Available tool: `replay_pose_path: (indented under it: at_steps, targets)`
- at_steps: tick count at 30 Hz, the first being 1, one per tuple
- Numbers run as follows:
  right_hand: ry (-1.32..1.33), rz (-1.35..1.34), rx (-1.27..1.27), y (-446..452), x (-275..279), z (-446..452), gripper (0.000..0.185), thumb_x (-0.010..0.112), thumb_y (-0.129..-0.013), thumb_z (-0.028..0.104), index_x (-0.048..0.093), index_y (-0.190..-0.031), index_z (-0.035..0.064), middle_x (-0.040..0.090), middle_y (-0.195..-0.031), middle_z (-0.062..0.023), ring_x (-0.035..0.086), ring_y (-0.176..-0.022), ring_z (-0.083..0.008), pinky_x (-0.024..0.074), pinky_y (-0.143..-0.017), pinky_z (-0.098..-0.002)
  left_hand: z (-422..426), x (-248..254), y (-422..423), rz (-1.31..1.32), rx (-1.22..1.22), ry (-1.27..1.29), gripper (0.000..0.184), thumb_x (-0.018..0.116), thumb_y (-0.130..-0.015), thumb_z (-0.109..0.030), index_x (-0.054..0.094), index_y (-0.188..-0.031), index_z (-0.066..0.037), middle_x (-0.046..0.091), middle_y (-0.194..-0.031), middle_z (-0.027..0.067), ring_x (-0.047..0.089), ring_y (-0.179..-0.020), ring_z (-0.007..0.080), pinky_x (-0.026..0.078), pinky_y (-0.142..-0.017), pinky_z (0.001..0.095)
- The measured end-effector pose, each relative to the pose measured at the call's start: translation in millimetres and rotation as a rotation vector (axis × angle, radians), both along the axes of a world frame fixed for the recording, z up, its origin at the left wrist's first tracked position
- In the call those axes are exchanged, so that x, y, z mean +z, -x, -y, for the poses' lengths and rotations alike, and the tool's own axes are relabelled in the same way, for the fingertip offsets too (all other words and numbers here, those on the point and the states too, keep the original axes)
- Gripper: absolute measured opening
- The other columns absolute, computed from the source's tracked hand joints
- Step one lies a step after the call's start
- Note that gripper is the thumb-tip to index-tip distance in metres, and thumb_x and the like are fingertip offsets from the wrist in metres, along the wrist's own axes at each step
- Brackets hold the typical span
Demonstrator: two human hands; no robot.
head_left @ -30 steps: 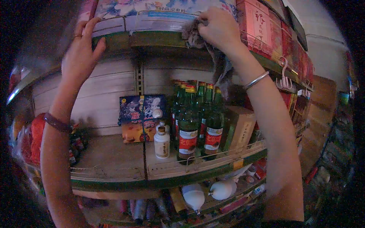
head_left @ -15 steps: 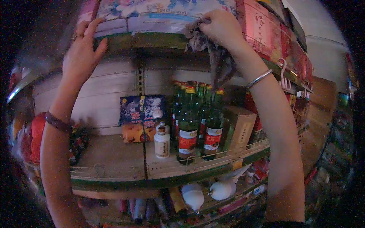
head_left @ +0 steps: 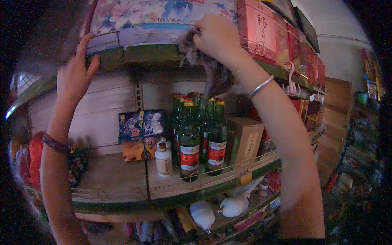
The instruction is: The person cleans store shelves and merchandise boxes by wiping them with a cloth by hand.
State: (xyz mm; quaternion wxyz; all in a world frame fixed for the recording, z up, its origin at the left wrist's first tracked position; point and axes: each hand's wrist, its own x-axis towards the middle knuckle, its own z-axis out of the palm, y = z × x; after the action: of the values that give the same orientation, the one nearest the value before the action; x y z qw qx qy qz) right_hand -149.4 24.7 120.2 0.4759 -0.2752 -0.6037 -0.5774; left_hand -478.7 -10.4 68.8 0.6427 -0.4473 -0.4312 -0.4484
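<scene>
Work at the upper shelf, judged to be under way. Nearest, the right hand (head_left: 218, 36) pinches a grey cloth (head_left: 216, 75) against the front edge of the upper shelf (head_left: 153, 54), right of that edge's middle. The left hand (head_left: 74, 77) is spread, thumb apart, fingertips at the same edge farther left; it holds nothing visible. How much of the edge is finished cannot be told; the cloth's position suggests that some remains. The cloth is limp and crumpled, its loose end hanging towards the caps of the green bottles (head_left: 189, 145); contact is unclear. Above the edge lies a glossy flowered package (head_left: 163, 11). On the lower shelf (head_left: 116, 175), behind a thin wire rail along its front edge, stand a squat white bottle (head_left: 164, 162), the slender glass bottles and, to their right, a square-cornered carton (head_left: 246, 141). Farthest is the pale, flat back panel (head_left: 98, 112).
</scene>
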Motion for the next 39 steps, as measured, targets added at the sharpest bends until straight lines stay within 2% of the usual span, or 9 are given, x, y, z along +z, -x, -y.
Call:
replay_pose_path:
  at_steps: [3, 9, 18, 21, 24, 30, 33, 36, 39]
  targets:
    - [-0.307, 0.216, -0.154, 2.4, -0.9, -3.2, 0.025, 0.062, -0.063, 0.022, 0.067, -0.075, 0.0009, 0.062, -0.075, -0.0194, 0.062, -0.074, -0.0363, 0.0508, -0.067, -0.0470, 3.8, -1.9, -2.9, -0.024, -0.065, -0.004, 0.049, 0.052, -0.085, -0.030, 0.033, -0.130, -0.024, 0.051, -0.116, 0.0171, 0.058, -0.085, 0.0404, 0.048, -0.071, 0.0487]
    - [0.266, -0.167, 0.096, 10.5, 2.9, 7.9, 0.023, 0.060, -0.068, 0.020, 0.066, -0.084, 0.0052, 0.059, -0.084, -0.0131, 0.059, -0.086, -0.0313, 0.0477, -0.075, -0.0430, 7.2, 0.4, -6.5, -0.010, -0.058, 0.017, 0.048, 0.054, -0.084, -0.026, 0.035, -0.128, -0.021, 0.039, -0.126, 0.0148, 0.055, -0.094, 0.0404, 0.047, -0.076, 0.0479]
    - [-0.099, 0.030, -0.297, 8.3, 4.1, -5.0, 0.027, 0.063, -0.069, 0.025, 0.068, -0.089, 0.0085, 0.061, -0.088, -0.0130, 0.058, -0.089, -0.0314, 0.0472, -0.078, -0.0423, 6.7, -0.5, -5.4, -0.137, -0.185, -0.011, 0.046, 0.055, -0.083, -0.022, 0.037, -0.126, -0.016, 0.043, -0.118, 0.0149, 0.052, -0.100, 0.0375, 0.045, -0.082, 0.0451]
    - [0.178, -0.152, 0.088, 7.0, -0.1, 0.1, 0.022, 0.061, -0.068, 0.021, 0.068, -0.085, 0.0074, 0.059, -0.084, -0.0126, 0.058, -0.084, -0.0315, 0.0481, -0.075, -0.0418, 8.0, 0.6, -6.9, -0.097, -0.116, -0.009, 0.046, 0.055, -0.083, -0.020, 0.037, -0.126, -0.016, 0.043, -0.118, 0.0150, 0.049, -0.104, 0.0371, 0.044, -0.085, 0.0445]
    - [0.189, -0.129, 0.085, 3.4, -1.0, -1.9, 0.022, 0.061, -0.069, 0.022, 0.069, -0.084, 0.0083, 0.060, -0.087, -0.0136, 0.059, -0.083, -0.0327, 0.0478, -0.077, -0.0416, 4.8, 0.0, -7.1, -0.084, -0.157, 0.009, 0.047, 0.055, -0.084, -0.020, 0.037, -0.127, -0.016, 0.042, -0.119, 0.0162, 0.048, -0.106, 0.0380, 0.043, -0.087, 0.0440]
    - [-0.270, 0.163, -0.182, 13.5, 1.4, -8.0, 0.026, 0.059, -0.066, 0.021, 0.067, -0.081, 0.0009, 0.064, -0.085, -0.0179, 0.062, -0.080, -0.0350, 0.0510, -0.070, -0.0457, -0.6, 1.9, -0.1, -0.144, -0.269, 0.023, 0.049, 0.055, -0.083, -0.020, 0.036, -0.128, -0.017, 0.040, -0.123, 0.0187, 0.046, -0.109, 0.0399, 0.041, -0.091, 0.0434]
    - [0.274, -0.137, -0.057, 11.0, 10.0, 2.9, 0.030, 0.061, -0.069, 0.026, 0.068, -0.093, 0.0103, 0.063, -0.086, -0.0157, 0.060, -0.084, -0.0333, 0.0477, -0.079, -0.0429, 2.7, 2.1, -2.8, -0.065, -0.189, 0.044, 0.049, 0.054, -0.084, -0.020, 0.035, -0.129, -0.018, 0.039, -0.125, 0.0186, 0.046, -0.109, 0.0399, 0.040, -0.091, 0.0434]
    - [0.343, -0.194, 0.174, 2.9, 6.1, -1.1, 0.030, 0.058, -0.069, 0.024, 0.068, -0.094, 0.0100, 0.064, -0.083, -0.0154, 0.061, -0.084, -0.0331, 0.0485, -0.077, -0.0429, 4.4, 0.4, -9.0, -0.024, -0.164, 0.050, 0.049, 0.054, -0.084, -0.020, 0.036, -0.129, -0.018, 0.039, -0.126, 0.0185, 0.045, -0.110, 0.0397, 0.040, -0.091, 0.0436]
    - [0.271, -0.120, 0.028, 2.9, 6.1, 3.0, 0.027, 0.058, -0.070, 0.024, 0.068, -0.091, 0.0093, 0.063, -0.085, -0.0151, 0.061, -0.083, -0.0326, 0.0489, -0.075, -0.0431, 1.9, 0.7, -3.6, -0.064, -0.198, 0.023, 0.048, 0.054, -0.083, -0.020, 0.036, -0.128, -0.018, 0.040, -0.126, 0.0171, 0.046, -0.110, 0.0392, 0.041, -0.090, 0.0440]
